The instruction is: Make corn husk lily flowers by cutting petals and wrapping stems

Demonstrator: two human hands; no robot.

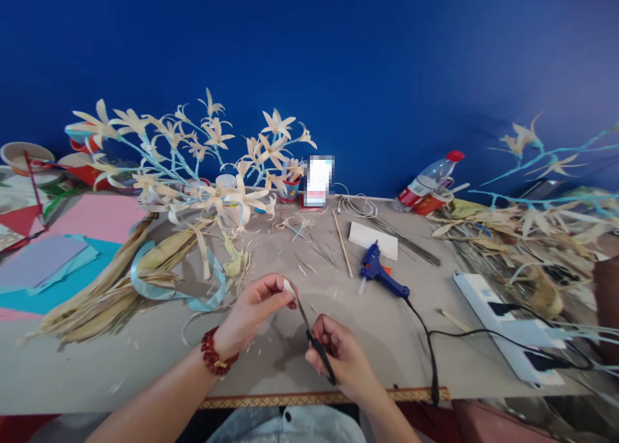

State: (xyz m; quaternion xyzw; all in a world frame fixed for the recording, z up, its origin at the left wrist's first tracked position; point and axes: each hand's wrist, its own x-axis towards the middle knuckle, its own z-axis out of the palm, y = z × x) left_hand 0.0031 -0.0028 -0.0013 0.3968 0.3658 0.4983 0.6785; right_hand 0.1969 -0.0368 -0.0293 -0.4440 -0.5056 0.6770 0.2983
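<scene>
My left hand (264, 301), with a red bead bracelet at the wrist, pinches a small pale strip (288, 287) that looks like corn husk. Black-handled scissors (319, 349) are gripped in my right hand (338, 353), their blades pointing up and away to the strip at my left fingertips. Whether the blades touch the strip I cannot tell. Left of my hands lie a light-blue ribbon (145, 282) and a bundle of dried husks (106, 295). Beyond them stand branches of pale husk flowers (242, 198) with blue stems.
A blue glue gun (382, 272) rests by a white block (372, 240), its cord running to a white power strip (503, 330). Behind are a phone (319, 182) and a plastic bottle (430, 178). Coloured paper (97, 217) lies left; more husks and wires (483, 236) crowd the right.
</scene>
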